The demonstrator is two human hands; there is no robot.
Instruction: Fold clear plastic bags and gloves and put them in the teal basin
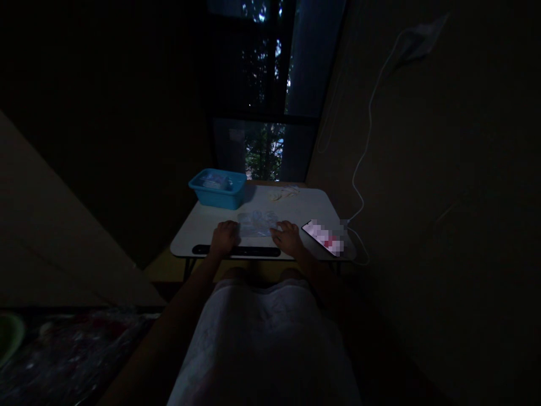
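Note:
A clear plastic bag with small pale items inside lies flat on a small white table. My left hand rests at the bag's left edge with its fingers curled on it. At the bag's right edge, my right hand has its fingers bent down onto the plastic. Both hands sit near the table's front edge, just behind a dark slot.
A blue plastic tub with clear packets stands at the back left of the table. Pale gloves lie at the back. A phone on a white cable lies at the right. The room is dark; a window is behind.

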